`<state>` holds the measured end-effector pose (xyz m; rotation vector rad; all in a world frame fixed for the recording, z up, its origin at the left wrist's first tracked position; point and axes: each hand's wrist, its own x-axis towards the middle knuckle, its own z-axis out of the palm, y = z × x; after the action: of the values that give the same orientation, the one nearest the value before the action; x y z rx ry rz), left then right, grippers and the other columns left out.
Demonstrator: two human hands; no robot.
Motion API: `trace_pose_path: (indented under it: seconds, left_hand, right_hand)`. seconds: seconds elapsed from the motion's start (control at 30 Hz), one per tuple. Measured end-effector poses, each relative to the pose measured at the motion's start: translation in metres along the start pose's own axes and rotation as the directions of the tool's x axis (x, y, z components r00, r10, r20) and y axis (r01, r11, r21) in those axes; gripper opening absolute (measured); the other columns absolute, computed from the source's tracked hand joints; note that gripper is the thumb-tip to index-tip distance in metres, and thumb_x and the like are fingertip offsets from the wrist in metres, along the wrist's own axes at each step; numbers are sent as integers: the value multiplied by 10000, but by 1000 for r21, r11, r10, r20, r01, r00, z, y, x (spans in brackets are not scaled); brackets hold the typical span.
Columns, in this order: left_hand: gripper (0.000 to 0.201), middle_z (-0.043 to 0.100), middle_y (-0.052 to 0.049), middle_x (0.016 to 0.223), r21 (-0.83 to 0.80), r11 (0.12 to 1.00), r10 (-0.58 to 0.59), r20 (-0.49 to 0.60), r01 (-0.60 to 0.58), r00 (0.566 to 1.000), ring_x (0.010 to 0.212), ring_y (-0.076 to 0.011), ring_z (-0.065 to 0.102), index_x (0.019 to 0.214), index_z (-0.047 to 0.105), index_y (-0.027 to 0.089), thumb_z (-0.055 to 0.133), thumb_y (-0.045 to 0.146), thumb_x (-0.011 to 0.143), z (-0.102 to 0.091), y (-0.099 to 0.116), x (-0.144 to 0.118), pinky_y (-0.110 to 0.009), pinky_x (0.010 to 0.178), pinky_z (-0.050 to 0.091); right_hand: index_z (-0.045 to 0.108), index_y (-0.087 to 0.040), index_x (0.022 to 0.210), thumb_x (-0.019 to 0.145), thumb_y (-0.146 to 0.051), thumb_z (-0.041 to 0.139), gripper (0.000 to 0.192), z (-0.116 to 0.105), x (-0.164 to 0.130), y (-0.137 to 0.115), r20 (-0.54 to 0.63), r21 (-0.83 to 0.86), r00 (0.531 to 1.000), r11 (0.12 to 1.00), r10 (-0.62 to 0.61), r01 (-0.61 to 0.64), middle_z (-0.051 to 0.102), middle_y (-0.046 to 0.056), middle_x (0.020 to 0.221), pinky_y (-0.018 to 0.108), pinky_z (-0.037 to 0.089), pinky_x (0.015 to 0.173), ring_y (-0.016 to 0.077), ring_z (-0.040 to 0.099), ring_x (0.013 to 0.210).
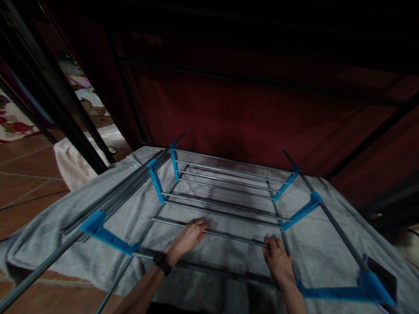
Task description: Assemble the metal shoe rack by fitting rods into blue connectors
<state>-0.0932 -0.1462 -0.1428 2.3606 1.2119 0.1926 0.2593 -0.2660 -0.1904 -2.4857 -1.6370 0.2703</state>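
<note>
Gray blanket [309, 250], both hands [187, 238] [277, 259] on rod [237, 237]

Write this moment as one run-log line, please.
left hand: holding rod | right hand: holding same rod near its right end | rack: on grey blanket | watch: left wrist

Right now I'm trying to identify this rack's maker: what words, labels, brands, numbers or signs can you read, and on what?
None readable.
Blue brackets: no legible marking.
Metal tubes: no legible marking.
Dark wristband: too dark to read.
Dark flat object: too dim to tell.
</note>
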Motion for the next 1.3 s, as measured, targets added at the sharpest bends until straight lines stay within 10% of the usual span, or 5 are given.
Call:
trace_pose_path:
  seconds: [0.6, 1.3]
  left_hand:
    - [288, 714, -72, 1132, 270, 957, 120, -21, -110, 993, 1094, -230, 654, 1137, 672, 210, 444, 101, 1000, -2, 7, -4, -372, 1078, 413]
    - [251, 708, -61, 1159, 188, 977, 105, -21, -100, 994, 1108, -224, 647, 1148, 657, 211, 473, 122, 1001, 6, -1, -4, -359, 1062, 411]
  right_hand:
    - [670, -247, 1192, 978, -249, 423, 326, 0, -6, 0, -10, 36, 1000, 999, 1, -1, 647, 73, 1323, 377, 480, 1022, 219, 643, 1211]
    - [659, -242, 1178, 960, -227, 416, 327, 14, -10, 6, -107, 28, 994, 999, -25, 28, 655, 79, 1290, 397, 483, 1029, 236, 642, 1200]
